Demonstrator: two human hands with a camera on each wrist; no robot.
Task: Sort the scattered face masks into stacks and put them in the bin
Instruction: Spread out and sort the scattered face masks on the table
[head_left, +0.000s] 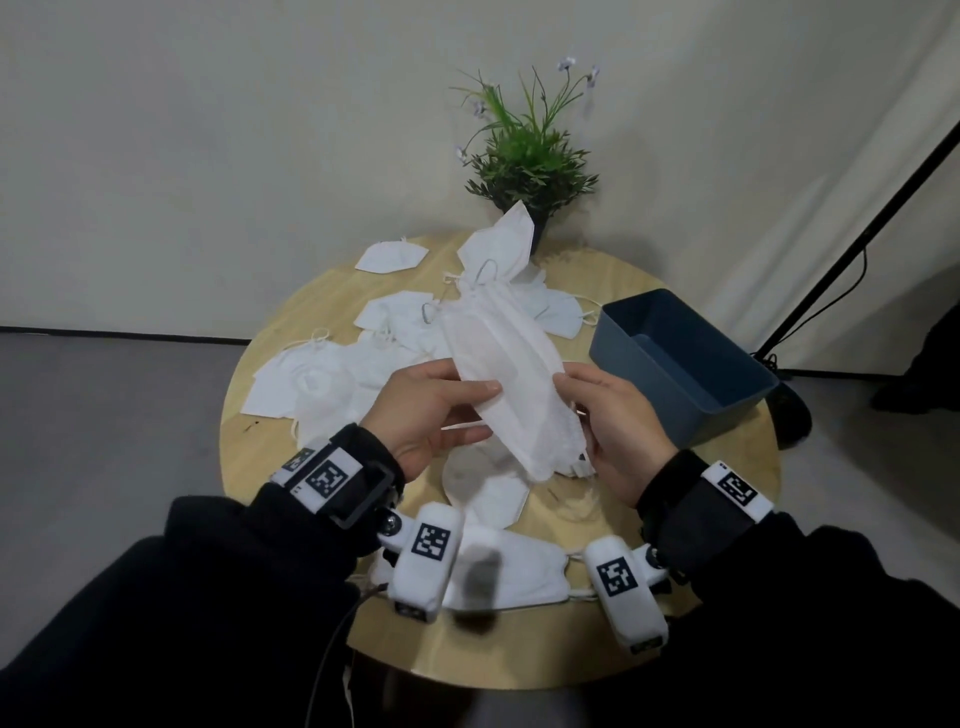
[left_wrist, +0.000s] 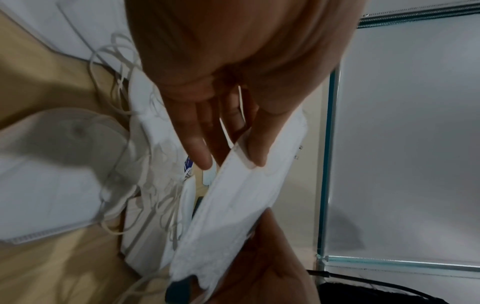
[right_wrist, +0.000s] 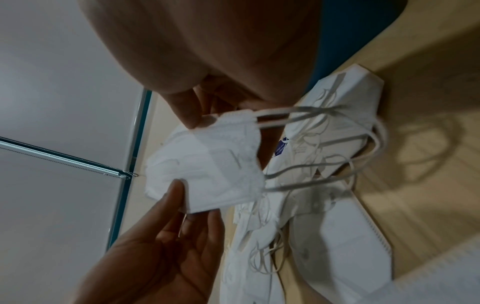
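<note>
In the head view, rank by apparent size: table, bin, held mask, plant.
1. table
2. bin
3. and 4. held mask and plant look alike; the mask is nearer the camera, so unranked.

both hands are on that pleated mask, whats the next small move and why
Probably square it up and lay it on the table as the start of a stack. The left hand and right hand hold the pleated mask in the air, the blue bin looks empty, and the other masks still lie scattered on the round table, with no neat stack visible.
</note>
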